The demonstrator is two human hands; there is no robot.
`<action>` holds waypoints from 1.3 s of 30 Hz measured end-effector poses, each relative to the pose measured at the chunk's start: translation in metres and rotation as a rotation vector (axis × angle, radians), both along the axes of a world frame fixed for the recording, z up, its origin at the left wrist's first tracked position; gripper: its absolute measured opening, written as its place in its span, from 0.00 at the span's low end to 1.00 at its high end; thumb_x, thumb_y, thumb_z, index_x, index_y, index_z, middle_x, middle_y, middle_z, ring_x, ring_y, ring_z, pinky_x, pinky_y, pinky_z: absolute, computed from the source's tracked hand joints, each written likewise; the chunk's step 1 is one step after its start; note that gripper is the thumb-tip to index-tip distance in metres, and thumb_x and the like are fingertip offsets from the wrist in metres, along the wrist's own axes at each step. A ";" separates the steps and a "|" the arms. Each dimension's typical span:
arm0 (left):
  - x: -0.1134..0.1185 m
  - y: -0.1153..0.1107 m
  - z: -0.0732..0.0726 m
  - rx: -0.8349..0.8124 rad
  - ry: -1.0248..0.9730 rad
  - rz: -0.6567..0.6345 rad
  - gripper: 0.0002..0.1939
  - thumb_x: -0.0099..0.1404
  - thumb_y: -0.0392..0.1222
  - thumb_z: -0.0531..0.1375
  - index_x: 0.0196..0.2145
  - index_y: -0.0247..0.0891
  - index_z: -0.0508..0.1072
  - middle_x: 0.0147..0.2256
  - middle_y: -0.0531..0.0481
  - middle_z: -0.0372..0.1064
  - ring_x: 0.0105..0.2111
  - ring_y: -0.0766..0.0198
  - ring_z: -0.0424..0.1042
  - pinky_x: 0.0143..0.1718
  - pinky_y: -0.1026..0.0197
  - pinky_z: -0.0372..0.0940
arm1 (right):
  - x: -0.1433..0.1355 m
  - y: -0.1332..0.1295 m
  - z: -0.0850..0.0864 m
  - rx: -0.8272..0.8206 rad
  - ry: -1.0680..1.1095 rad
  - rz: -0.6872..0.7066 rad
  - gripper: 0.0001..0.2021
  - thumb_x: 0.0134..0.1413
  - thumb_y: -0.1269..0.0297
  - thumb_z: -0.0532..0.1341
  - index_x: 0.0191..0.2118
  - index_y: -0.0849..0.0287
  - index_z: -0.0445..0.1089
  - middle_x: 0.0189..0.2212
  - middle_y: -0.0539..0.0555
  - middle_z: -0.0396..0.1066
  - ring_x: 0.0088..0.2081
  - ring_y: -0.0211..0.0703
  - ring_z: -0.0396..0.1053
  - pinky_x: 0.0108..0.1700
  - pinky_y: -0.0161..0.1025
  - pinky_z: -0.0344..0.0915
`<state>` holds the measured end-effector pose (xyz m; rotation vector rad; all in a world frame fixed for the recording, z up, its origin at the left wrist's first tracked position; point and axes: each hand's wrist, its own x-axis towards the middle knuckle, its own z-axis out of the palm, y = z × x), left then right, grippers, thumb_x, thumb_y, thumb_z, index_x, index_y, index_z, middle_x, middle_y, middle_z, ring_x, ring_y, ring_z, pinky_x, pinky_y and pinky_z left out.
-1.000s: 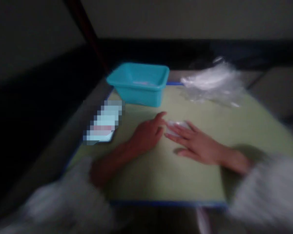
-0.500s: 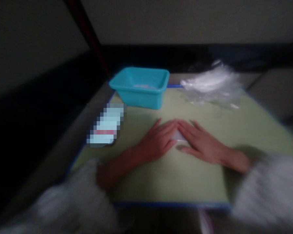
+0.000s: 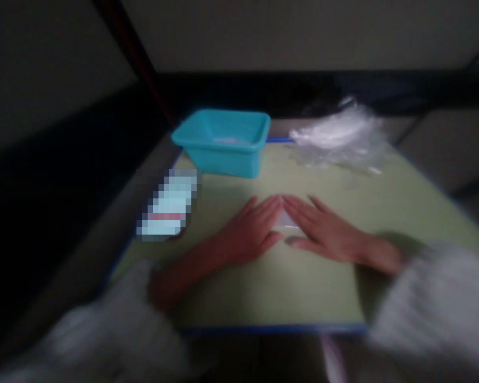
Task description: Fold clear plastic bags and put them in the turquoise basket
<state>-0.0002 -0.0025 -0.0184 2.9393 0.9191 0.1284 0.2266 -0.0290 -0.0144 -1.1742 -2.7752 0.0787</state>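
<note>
A small whitish, see-through piece (image 3: pixel 287 219) lies flat on the table, its middle showing between my hands and the rest covered. My left hand (image 3: pixel 250 234) rests palm down over its left side, fingers stretched out and thumb apart. Over the right side lies my right hand (image 3: pixel 323 230), also flat with fingers stretched out. The fingertips of both hands meet, or nearly meet, at the far edge of the piece.
The pale green table (image 3: pixel 271 292) has a blue edge. On it stand a turquoise basket (image 3: pixel 227 159) at the back left, a pixelated phone-like object (image 3: pixel 168 205) at the left edge and crumpled clear plastic (image 3: pixel 339 133) at the back right.
The whole view has shifted slightly, so everything sits a little further left. My fingertips seem very slightly further apart; both hands stay flat on the piece.
</note>
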 end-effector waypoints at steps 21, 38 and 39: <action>-0.002 0.002 0.003 -0.026 -0.090 -0.210 0.28 0.70 0.50 0.45 0.64 0.40 0.47 0.66 0.43 0.37 0.66 0.55 0.34 0.63 0.47 0.38 | 0.014 0.000 -0.003 0.042 0.067 0.040 0.39 0.61 0.45 0.46 0.67 0.60 0.25 0.66 0.66 0.37 0.65 0.53 0.41 0.62 0.60 0.40; -0.004 0.004 0.003 -0.045 -0.059 -0.210 0.28 0.69 0.53 0.46 0.63 0.44 0.50 0.66 0.44 0.36 0.66 0.51 0.34 0.62 0.44 0.38 | 0.011 0.001 -0.003 0.046 0.014 0.022 0.39 0.60 0.43 0.45 0.67 0.62 0.30 0.65 0.67 0.40 0.65 0.53 0.41 0.63 0.59 0.41; -0.004 0.004 0.003 -0.047 -0.062 -0.209 0.27 0.69 0.53 0.46 0.63 0.45 0.50 0.66 0.44 0.35 0.65 0.50 0.33 0.62 0.44 0.38 | 0.011 0.001 -0.004 0.044 0.013 0.023 0.39 0.60 0.43 0.45 0.67 0.62 0.30 0.65 0.67 0.40 0.65 0.53 0.41 0.63 0.58 0.40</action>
